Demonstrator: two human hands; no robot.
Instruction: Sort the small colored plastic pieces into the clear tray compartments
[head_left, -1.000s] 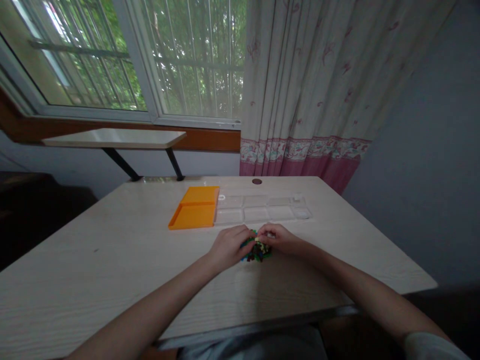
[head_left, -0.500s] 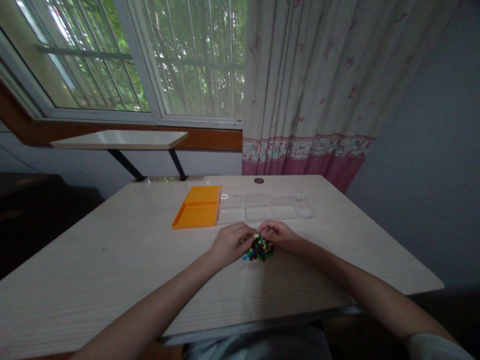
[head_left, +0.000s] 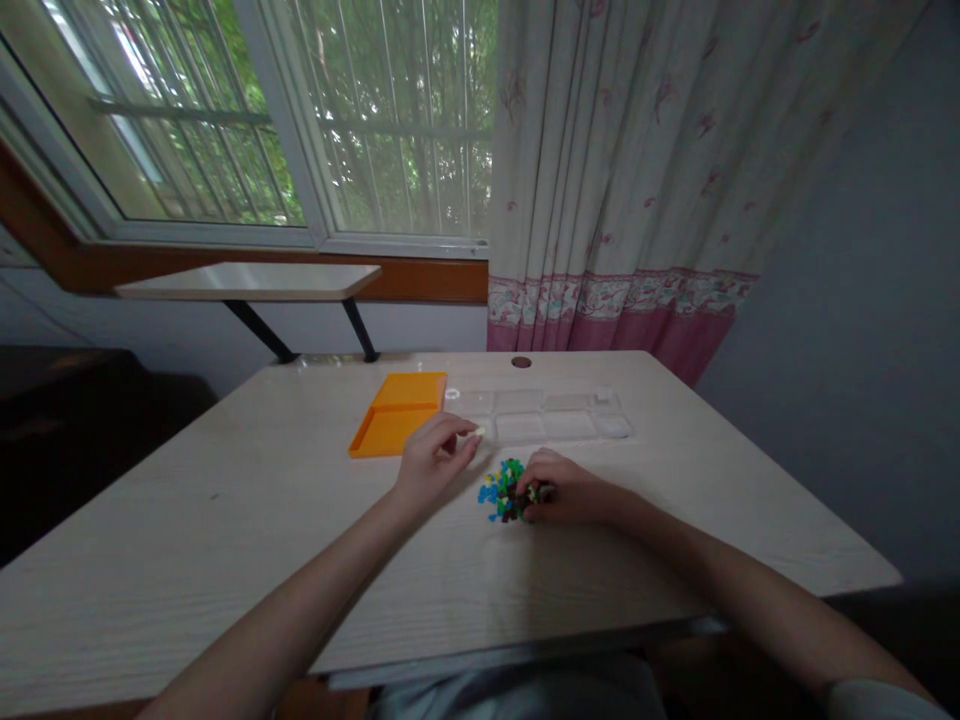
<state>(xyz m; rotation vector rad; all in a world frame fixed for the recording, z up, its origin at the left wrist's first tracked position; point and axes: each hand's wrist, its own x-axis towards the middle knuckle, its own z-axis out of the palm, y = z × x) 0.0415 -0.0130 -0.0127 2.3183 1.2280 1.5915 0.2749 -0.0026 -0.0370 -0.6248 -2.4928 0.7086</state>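
Note:
My left hand (head_left: pixel 435 455) is pinched on a small pale yellow plastic piece (head_left: pixel 480 431), raised over the front left part of the clear compartment tray (head_left: pixel 544 439). A loose pile of small plastic pieces (head_left: pixel 504 490), in blue, green, yellow and dark brown, lies on the table in front of the tray. At the pile's right side my right hand (head_left: pixel 562 487) rests with curled fingers around some dark and pale pieces. Exactly what it grips is hidden by the fingers.
Left of the tray lies an orange open case (head_left: pixel 397 430) with a raised divider. A white raised shelf (head_left: pixel 255 282) on black legs stands at the back left of the table (head_left: pixel 337 600). Behind are a window and a patterned curtain (head_left: pixel 615 200).
My left hand has moved from the pile up and left to the tray, carrying the pale yellow piece. My right hand has shifted slightly down at the pile, uncovering more pieces.

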